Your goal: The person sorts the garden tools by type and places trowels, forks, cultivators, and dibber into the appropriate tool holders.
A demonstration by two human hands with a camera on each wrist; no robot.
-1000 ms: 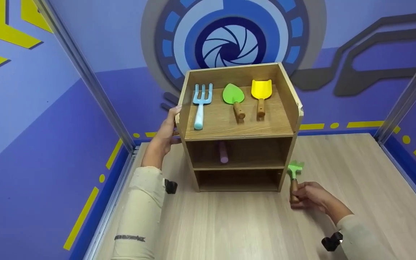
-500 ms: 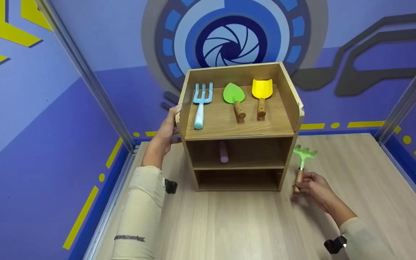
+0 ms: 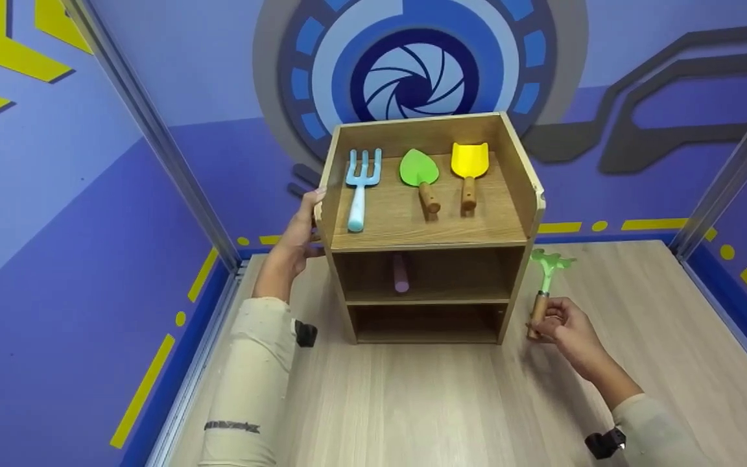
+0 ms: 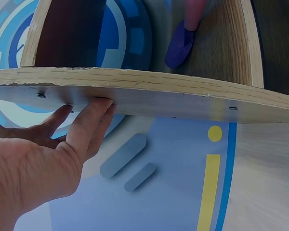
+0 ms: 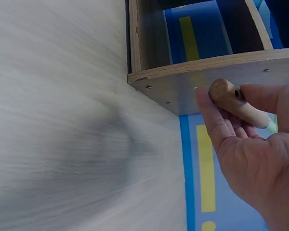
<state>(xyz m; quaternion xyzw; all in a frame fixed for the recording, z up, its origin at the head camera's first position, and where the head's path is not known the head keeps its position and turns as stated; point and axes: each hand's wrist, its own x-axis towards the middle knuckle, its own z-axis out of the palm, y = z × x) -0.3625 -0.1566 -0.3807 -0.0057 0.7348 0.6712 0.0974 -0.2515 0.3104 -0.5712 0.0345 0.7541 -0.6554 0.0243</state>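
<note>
My left hand (image 3: 292, 240) rests against the outer left side of a small wooden shelf (image 3: 428, 245); in the left wrist view its fingers (image 4: 86, 127) touch the side panel. My right hand (image 3: 571, 334) holds a green hand rake (image 3: 552, 263) by its wooden handle (image 5: 236, 103), tines up, beside the shelf's right side. On the top shelf lie a light blue hand fork (image 3: 358, 201), a green leaf-shaped trowel (image 3: 419, 168) and a yellow shovel (image 3: 469, 162). The middle shelf holds a tool with a pink handle (image 3: 401, 275) and purple blade (image 4: 179, 45).
The shelf stands on a light wood-grain table (image 3: 412, 402), close to the blue patterned back wall (image 3: 211, 155). Metal posts (image 3: 159, 130) mark the corners. The bottom compartment (image 3: 428, 324) is the lowest of the three levels.
My right hand has raised the green hand rake and moved it away along the shelf's right side, its head turning into fuller view. The left hand and the shelf have stayed put.
</note>
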